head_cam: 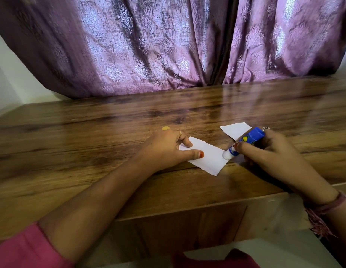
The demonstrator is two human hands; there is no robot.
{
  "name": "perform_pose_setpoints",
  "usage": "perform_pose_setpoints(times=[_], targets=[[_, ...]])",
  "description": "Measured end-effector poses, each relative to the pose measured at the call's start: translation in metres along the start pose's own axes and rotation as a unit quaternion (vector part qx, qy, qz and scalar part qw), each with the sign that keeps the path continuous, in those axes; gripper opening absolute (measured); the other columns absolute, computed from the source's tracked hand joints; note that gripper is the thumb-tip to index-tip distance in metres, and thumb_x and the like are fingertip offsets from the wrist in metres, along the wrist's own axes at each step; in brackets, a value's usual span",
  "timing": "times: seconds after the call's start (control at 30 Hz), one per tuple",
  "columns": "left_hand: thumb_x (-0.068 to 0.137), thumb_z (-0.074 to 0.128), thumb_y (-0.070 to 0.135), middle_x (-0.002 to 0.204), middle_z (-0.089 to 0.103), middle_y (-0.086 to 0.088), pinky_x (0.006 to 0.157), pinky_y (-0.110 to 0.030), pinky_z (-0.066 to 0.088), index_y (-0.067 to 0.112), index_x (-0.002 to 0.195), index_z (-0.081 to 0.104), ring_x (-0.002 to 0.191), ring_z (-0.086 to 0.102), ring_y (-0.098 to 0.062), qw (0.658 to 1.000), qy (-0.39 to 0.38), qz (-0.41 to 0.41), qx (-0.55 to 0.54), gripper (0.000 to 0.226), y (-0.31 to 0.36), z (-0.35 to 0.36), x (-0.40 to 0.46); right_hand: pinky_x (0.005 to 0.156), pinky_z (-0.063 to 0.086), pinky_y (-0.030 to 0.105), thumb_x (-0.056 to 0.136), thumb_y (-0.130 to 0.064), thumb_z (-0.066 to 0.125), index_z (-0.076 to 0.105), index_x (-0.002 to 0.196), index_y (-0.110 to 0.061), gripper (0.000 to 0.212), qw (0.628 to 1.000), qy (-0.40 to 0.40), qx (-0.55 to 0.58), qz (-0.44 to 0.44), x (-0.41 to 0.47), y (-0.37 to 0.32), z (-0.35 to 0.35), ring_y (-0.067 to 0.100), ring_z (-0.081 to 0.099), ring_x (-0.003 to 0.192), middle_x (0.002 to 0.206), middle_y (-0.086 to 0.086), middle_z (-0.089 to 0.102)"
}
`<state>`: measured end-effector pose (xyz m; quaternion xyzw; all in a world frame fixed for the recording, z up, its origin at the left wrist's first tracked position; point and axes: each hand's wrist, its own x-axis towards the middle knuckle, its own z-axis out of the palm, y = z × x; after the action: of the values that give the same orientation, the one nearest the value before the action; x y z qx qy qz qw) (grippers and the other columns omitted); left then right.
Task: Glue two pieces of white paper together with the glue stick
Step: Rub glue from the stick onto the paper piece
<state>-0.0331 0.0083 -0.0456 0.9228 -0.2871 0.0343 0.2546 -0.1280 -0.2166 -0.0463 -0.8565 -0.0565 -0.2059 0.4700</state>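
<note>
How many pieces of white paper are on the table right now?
2. One piece of paper lies under the left hand, touched by the glue stick. The other paper lies behind the right hand.

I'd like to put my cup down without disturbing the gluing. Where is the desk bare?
Bare wood runs along the back between the curtain and the papers, and across the desk beyond the left hand. It is crowded around the near paper, far paper, glue stick, yellow cap and right hand.
</note>
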Motion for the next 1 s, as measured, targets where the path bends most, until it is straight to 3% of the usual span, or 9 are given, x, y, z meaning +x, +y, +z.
perform_pose_setpoints(times=[0.07, 0.17, 0.3, 0.37, 0.53, 0.63, 0.77, 1.0], targets=[[0.067, 0.065, 0.068, 0.095, 0.059, 0.011, 0.074, -0.032, 0.047, 0.041, 0.085, 0.063, 0.093, 0.052, -0.010, 1.000, -0.001, -0.004, 0.002, 0.034, 0.000, 0.000, 0.000, 0.060, 0.045, 0.043, 0.074, -0.034, 0.071, 0.067, 0.075, -0.017, 0.018, 1.000, -0.009, 0.002, -0.003, 0.001, 0.001, 0.000, 0.030, 0.056, 0.059, 0.069, 0.015, 0.067], [0.066, 0.066, 0.068, 0.091, 0.058, 0.012, 0.071, -0.030, 0.044, 0.043, 0.080, 0.060, 0.091, 0.051, -0.010, 1.000, 0.003, -0.006, 0.000, 0.030, 0.000, 0.001, 0.000, 0.068, 0.050, 0.052, 0.066, -0.045, 0.066, 0.069, 0.076, -0.016, 0.031, 0.999, -0.040, 0.004, -0.019, -0.003, -0.002, 0.002, 0.038, 0.063, 0.072, 0.075, 0.018, 0.069], [0.066, 0.066, 0.069, 0.090, 0.058, 0.013, 0.070, -0.030, 0.043, 0.040, 0.085, 0.064, 0.091, 0.052, -0.010, 1.000, 0.001, -0.006, 0.004, 0.034, 0.000, 0.001, 0.001, 0.066, 0.049, 0.050, 0.075, -0.031, 0.069, 0.069, 0.075, -0.016, 0.016, 1.000, -0.015, -0.003, -0.015, 0.001, 0.002, -0.001, 0.032, 0.061, 0.064, 0.072, 0.015, 0.069], [0.066, 0.066, 0.069, 0.095, 0.060, 0.010, 0.069, -0.029, 0.042, 0.041, 0.083, 0.062, 0.092, 0.052, -0.010, 1.000, 0.004, -0.005, 0.000, 0.033, 0.000, 0.000, 0.001, 0.068, 0.049, 0.051, 0.072, -0.038, 0.067, 0.068, 0.076, -0.016, 0.023, 0.999, -0.026, -0.004, -0.027, 0.000, 0.002, 0.000, 0.036, 0.062, 0.070, 0.073, 0.016, 0.069], [0.067, 0.067, 0.066, 0.071, 0.047, 0.020, 0.063, -0.027, 0.035, 0.037, 0.084, 0.065, 0.084, 0.050, -0.009, 1.000, 0.010, -0.001, 0.000, 0.034, 0.000, 0.001, 0.002, 0.076, 0.048, 0.061, 0.064, -0.052, 0.063, 0.068, 0.079, -0.013, 0.042, 0.998, -0.059, 0.009, -0.035, -0.002, 0.001, 0.002, 0.043, 0.062, 0.077, 0.080, 0.024, 0.068], [0.067, 0.068, 0.065, 0.071, 0.046, 0.021, 0.065, -0.028, 0.037, 0.034, 0.087, 0.068, 0.086, 0.050, -0.010, 1.000, 0.013, 0.000, -0.001, 0.037, 0.000, 0.002, 0.001, 0.074, 0.049, 0.060, 0.064, -0.052, 0.061, 0.068, 0.079, -0.017, 0.039, 0.999, -0.035, 0.002, -0.035, 0.000, 0.002, 0.001, 0.041, 0.063, 0.077, 0.079, 0.021, 0.069], [0.067, 0.069, 0.064, 0.075, 0.051, 0.020, 0.066, -0.029, 0.038, 0.039, 0.072, 0.059, 0.087, 0.049, -0.010, 1.000, 0.009, 0.007, -0.009, 0.028, 0.000, 0.001, 0.001, 0.072, 0.049, 0.060, 0.068, -0.054, 0.063, 0.066, 0.081, -0.017, 0.039, 0.996, -0.073, 0.003, -0.048, -0.004, 0.003, 0.004, 0.040, 0.063, 0.074, 0.078, 0.018, 0.068], [0.067, 0.069, 0.064, 0.068, 0.044, 0.022, 0.066, -0.029, 0.038, 0.032, 0.089, 0.069, 0.086, 0.048, -0.010, 1.000, 0.014, 0.005, -0.009, 0.038, -0.001, 0.002, 0.002, 0.074, 0.050, 0.059, 0.067, -0.054, 0.063, 0.067, 0.083, -0.017, 0.040, 0.998, -0.057, 0.000, -0.040, -0.002, 0.007, 0.003, 0.040, 0.064, 0.076, 0.079, 0.016, 0.070]])
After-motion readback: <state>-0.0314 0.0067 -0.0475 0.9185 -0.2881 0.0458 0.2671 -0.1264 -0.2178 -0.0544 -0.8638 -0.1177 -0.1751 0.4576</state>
